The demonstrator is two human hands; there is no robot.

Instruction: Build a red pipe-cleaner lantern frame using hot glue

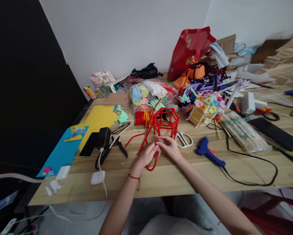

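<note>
A bent red pipe cleaner (152, 169) loops down between my two hands near the middle of the table. My left hand (148, 154) pinches it, a red cord around that wrist. The fingers of my right hand (169, 148) are closed on its upper end, nearly touching the left fingertips. Just beyond them stands a red frame (166, 122) shaped from pipe cleaners. Loose red pipe cleaners (134, 135) lie to its left. White-handled scissors (184, 139) rest right of the frame, and a blue glue gun (209, 153) lies farther right.
Pliers (120, 147), a black phone (89, 144) and a white cable lie left. Bagged pipe cleaners (146, 93) and a flower-covered basket (205, 111) stand behind. Bundled sticks (243, 130) are at right. The glue gun's black cord (254, 185) curves near the front edge (197, 192).
</note>
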